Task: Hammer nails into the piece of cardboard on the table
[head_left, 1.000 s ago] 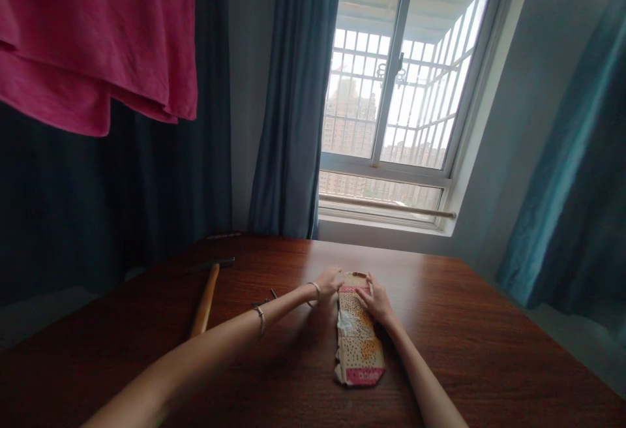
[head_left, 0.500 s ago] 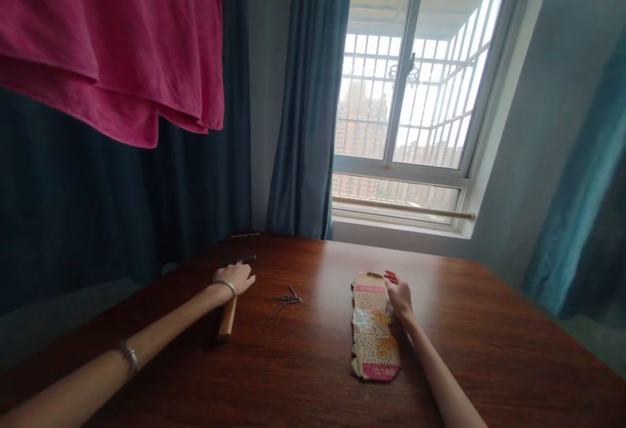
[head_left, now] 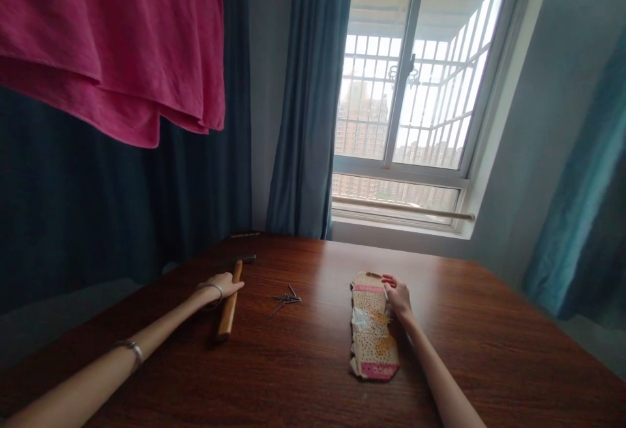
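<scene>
My left hand (head_left: 222, 283) lies on the wooden handle of a hammer (head_left: 229, 301) at the left of the brown table (head_left: 303, 376), fingers curled over it. The hammer's dark head points away from me. My right hand (head_left: 398, 296) rests on the far right edge of a flattened, speckled cardboard piece (head_left: 372, 327) with pink bands; its fingers are pinched together at the cardboard's upper corner. What they hold, if anything, is too small to see. Several thin nails (head_left: 286, 299) lie loose between the two hands.
A pink cloth (head_left: 112, 43) hangs overhead at the upper left. Blue curtains (head_left: 308, 102) flank a barred window (head_left: 405, 95) beyond the table's far edge. A small dark stick (head_left: 246, 235) lies at the table's far left corner.
My left hand left the cardboard, crossed left past the nails and settled on the hammer handle. My right hand stayed at the cardboard's far end.
</scene>
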Demonstrator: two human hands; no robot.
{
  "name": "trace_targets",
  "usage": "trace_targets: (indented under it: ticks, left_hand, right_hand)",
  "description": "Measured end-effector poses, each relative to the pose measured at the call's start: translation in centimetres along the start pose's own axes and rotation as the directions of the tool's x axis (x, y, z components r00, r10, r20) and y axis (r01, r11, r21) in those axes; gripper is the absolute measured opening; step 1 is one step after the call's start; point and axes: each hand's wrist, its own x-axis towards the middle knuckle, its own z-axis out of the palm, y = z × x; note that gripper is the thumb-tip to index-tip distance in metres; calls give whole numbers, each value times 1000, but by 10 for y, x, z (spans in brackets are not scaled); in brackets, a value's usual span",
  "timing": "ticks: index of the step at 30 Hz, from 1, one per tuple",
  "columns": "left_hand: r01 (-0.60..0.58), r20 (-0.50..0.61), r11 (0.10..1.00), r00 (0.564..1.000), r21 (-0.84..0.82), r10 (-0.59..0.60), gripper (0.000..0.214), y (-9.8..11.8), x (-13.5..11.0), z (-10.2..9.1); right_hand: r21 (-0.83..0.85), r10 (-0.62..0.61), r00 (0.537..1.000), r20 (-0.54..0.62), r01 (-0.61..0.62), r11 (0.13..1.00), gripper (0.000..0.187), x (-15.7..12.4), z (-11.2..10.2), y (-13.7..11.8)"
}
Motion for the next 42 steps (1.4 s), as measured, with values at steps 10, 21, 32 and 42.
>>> trace_targets:
  ticks: [10,21,32,42]
  left_hand:
    - [-502,-39,848,863,-168,503,29,78,-30,11]
    - [-433,9,870,894,-235,447,18,96,-38,16]
    - [-333,42,856,924,-396,379,20,103,-22,13]
    - [-401,-16,525,805,-751,592,5,198,-27,-3]
  right_hand:
    - [-35,22,1000,22,-21,999,32,1,0,3]
    - [-130,-2,1000,28,6,991,31,-5,-2,-16]
    - [-206,-358,796,489,503,839,23,-116,107,-165]
    - [-158,-342,637,691,595,788,46,-202,198,-257]
